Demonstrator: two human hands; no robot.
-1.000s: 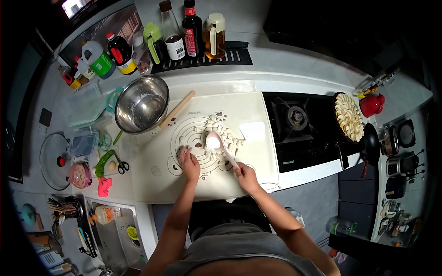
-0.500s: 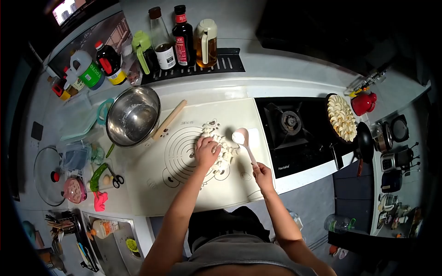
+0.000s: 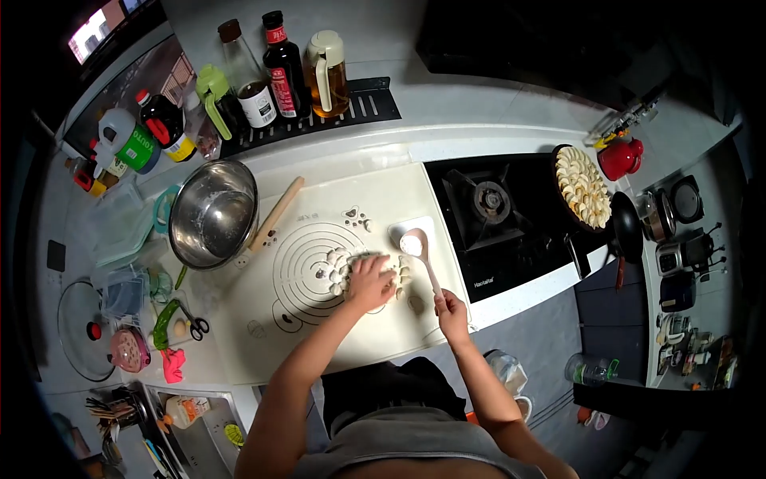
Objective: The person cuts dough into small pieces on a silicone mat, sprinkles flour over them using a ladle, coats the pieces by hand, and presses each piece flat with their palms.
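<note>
The left hand (image 3: 372, 286) is palm down over the middle of the pale mat (image 3: 335, 342), its fingers parted and fairly straight, the tips pointing toward the mat's far side. Beneath and around it lie the small white dough pieces (image 3: 338, 271), some showing on either side of the hand and partly covering the mat's printed rings. The hand appears to rest on the pieces; the view from above does not show how firmly, or whether any piece is gripped.

The right hand (image 3: 452, 313) is curled into a closed grip at the mat's right edge, thumb and fingers around the handle of a light-coloured spoon (image 3: 433, 275). The spoon slants away from that hand, its head above the right part of the mat and filled with white powder (image 3: 411, 245). Below the spoon head is a white rectangular piece (image 3: 407, 225), also on the mat's right part.

One dough piece sits apart from the others, nearer the mat's far edge. A rolling pin (image 3: 277, 215) lies slantwise on the mat's far left part, with a steel bowl (image 3: 195, 195) just beside it at the mat's far left corner. To the right of the mat is a black stove (image 3: 511, 263), with a pan (image 3: 572, 249) of dumplings (image 3: 584, 188) at its far right.
</note>
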